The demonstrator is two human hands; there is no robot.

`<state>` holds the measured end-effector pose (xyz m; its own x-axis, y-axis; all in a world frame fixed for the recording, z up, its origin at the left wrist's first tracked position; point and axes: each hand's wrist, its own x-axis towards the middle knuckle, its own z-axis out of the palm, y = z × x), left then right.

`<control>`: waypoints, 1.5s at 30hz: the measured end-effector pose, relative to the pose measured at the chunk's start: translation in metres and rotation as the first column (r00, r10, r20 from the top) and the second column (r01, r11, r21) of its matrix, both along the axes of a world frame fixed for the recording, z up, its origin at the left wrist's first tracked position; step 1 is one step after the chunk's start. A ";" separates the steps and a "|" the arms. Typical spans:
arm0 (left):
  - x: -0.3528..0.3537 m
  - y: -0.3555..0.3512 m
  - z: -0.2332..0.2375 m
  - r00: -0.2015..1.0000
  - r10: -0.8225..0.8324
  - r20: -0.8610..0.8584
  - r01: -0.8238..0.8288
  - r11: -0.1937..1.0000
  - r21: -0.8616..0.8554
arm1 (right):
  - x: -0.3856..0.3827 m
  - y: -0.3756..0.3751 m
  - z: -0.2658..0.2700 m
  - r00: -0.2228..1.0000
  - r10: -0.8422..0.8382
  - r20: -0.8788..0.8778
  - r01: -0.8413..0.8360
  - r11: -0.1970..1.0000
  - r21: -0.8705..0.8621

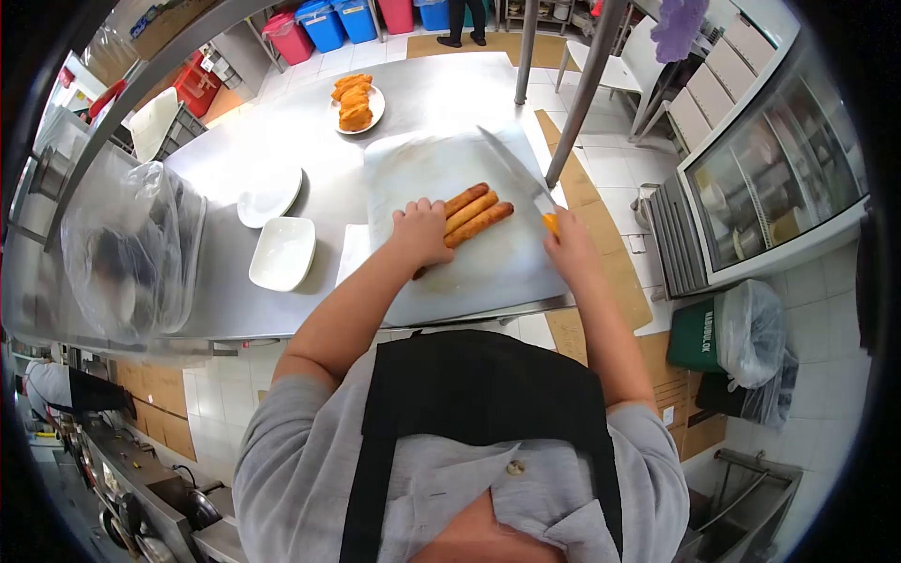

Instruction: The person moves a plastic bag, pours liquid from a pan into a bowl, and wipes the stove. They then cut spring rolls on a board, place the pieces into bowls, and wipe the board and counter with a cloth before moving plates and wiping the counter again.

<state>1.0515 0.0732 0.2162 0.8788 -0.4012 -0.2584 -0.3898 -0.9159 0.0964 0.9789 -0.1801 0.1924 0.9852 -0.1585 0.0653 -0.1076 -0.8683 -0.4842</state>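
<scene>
Several long browned rolls [472, 214] lie side by side on a white cutting board [507, 272]. My left hand [422, 230] rests over their left ends, fingers closed on them, and hides part of them. To the right of the rolls, my right hand [565, 242] grips the orange handle of a knife [514, 169]. The knife's blade points up and left across the board's right part, apart from the rolls. Beyond the board's upper left corner stands a white plate [378, 111] with golden fried pieces [355, 105] on it.
Left of the board, a white plate [267, 199] and a white square bowl [283, 253] stand on the metal table [221, 300]. A plastic-covered container [136, 249] is farther left. Metal posts [584, 94] rise at the right edge. Two other people [462, 21] are in the background.
</scene>
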 end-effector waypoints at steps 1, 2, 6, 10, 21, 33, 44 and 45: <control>0.005 0.003 0.000 0.999 -0.030 -0.017 0.030 1.000 0.002 | -0.011 -0.001 0.001 0.999 -0.006 0.041 0.001 0.994 0.109; 0.010 0.006 0.001 0.998 -0.061 -0.035 0.061 0.998 0.003 | -0.023 0.002 0.006 0.997 -0.017 0.079 0.000 0.976 0.217; 0.015 0.009 0.003 0.993 -0.061 -0.102 0.058 0.998 -0.030 | -0.067 0.036 0.031 0.996 0.053 0.071 -0.075 0.926 0.371; 0.011 0.021 0.008 0.990 0.020 -0.142 -0.043 0.985 -0.164 | -0.074 0.049 0.026 0.997 -0.005 0.080 -0.009 0.984 0.175; 0.003 0.041 -0.004 0.999 0.008 -0.052 -0.017 0.984 -0.180 | -0.063 0.070 0.014 0.977 -0.084 -0.196 0.096 0.994 0.051; 0.010 0.041 -0.010 0.995 -0.061 0.080 0.077 0.972 -0.221 | -0.094 0.100 0.053 0.983 0.182 -0.025 -0.174 0.967 0.188; 0.018 0.035 -0.006 0.999 -0.038 0.009 0.039 0.980 -0.195 | -0.097 0.124 0.046 0.955 0.239 -0.177 -0.221 0.969 0.113; 0.018 0.035 -0.006 0.999 -0.042 0.015 0.044 0.981 -0.189 | -0.096 0.124 0.044 0.955 0.235 -0.180 -0.219 0.970 0.104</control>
<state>1.0699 0.1081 0.2105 0.8620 -0.4796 -0.1641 -0.4306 -0.8636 0.2621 0.8828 -0.0556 0.2367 0.9887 0.0742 -0.1304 -0.0089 -0.8386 -0.5447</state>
